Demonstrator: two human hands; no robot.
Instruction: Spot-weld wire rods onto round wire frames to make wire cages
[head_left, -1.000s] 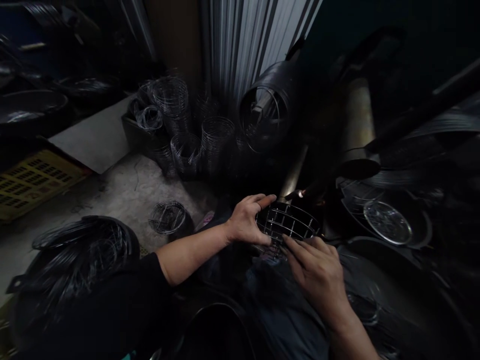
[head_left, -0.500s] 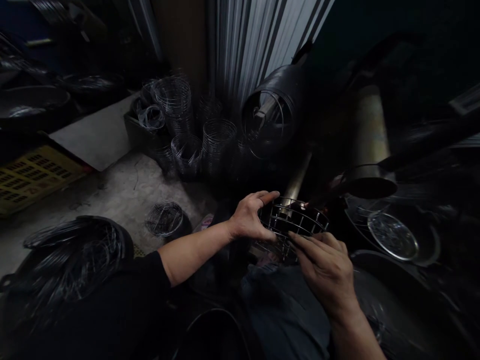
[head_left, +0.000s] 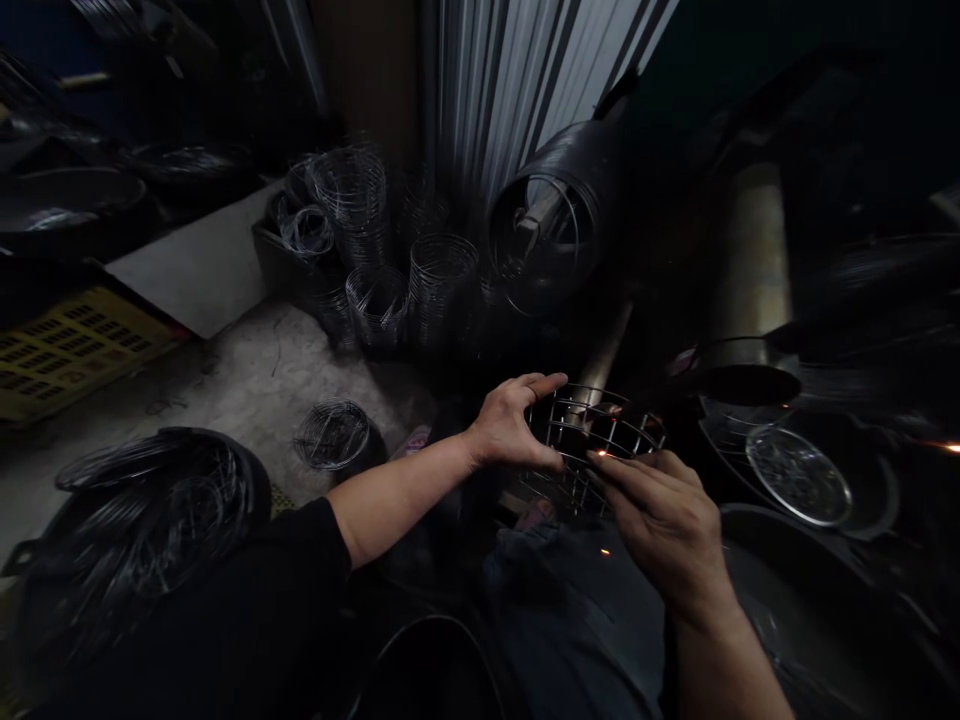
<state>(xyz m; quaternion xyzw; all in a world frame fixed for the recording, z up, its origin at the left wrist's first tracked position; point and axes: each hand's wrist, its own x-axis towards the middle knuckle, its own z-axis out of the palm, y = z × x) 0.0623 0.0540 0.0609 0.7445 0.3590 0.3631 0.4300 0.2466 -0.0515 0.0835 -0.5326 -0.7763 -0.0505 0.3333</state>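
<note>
- Already, your round wire frame [head_left: 612,432] has hoops and crosswires, seemingly joined.
- Sparks [head_left: 603,454] suggest work remains.
- Your left hand [head_left: 510,425] and right hand [head_left: 667,510] clasp it.

The left hand [head_left: 508,428] is gripping, its thumb standing apart from the fingers; the right hand [head_left: 667,515] (back facing up) is holding its fingers close together.

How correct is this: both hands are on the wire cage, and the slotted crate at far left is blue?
The colour is wrong: the head view shows the slotted crate is yellow. The left hand and right hand are on the wire cage.
</note>
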